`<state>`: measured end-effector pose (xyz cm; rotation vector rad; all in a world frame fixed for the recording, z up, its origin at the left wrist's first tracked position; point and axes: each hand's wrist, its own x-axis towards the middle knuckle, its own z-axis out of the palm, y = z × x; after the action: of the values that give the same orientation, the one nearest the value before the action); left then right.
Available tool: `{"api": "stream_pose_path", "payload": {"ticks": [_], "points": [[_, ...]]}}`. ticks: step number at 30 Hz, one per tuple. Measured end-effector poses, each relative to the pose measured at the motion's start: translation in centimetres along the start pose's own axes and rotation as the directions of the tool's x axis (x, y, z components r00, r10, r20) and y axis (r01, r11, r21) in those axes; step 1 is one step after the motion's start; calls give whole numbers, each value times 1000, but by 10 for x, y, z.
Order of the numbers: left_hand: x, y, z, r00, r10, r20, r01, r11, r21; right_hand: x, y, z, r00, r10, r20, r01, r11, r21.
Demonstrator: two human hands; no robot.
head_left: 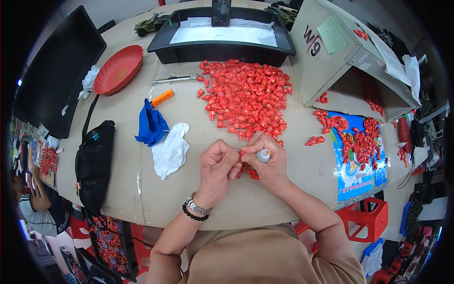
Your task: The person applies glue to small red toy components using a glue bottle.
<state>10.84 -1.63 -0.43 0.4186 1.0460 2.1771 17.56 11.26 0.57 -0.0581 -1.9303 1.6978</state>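
My left hand [218, 165] and my right hand [267, 163] meet over the near part of the table. Between their fingertips is a small red plastic piece [242, 154], mostly covered by the fingers. A white marker-like pen [264, 155] is also tucked in my right hand, its tip facing up. Both hands are closed. Just beyond them spreads a large heap of similar red plastic pieces [248, 94]. A few more red pieces [250, 173] lie under and between my hands.
A black tray [165, 52] with white lining and a phone [221, 13] stands behind the heap. At left are a red dish [109, 78], black bag [94, 163], blue cloth [152, 125] and white cloth [170, 150]. A grey box [326, 61] and blue sheet [362, 182] with red pieces occupy the right.
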Motion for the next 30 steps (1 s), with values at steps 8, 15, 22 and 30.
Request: {"api": "stream_pose_path", "payload": {"ticks": [8, 15, 22, 30], "points": [[0, 0, -2, 1000, 12, 18, -12, 1000, 18, -2, 3, 2, 998, -69, -12, 69, 998, -1], [-1, 1, -2, 1000, 13, 27, -14, 1000, 21, -5, 6, 3, 997, -74, -14, 74, 997, 14], [1, 0, -4, 999, 27, 30, -28, 999, 29, -5, 5, 3, 997, -77, -8, 77, 995, 57], [1, -1, -1, 999, 42, 15, -43, 995, 92, -5, 11, 2, 994, -102, -29, 102, 995, 17]]}}
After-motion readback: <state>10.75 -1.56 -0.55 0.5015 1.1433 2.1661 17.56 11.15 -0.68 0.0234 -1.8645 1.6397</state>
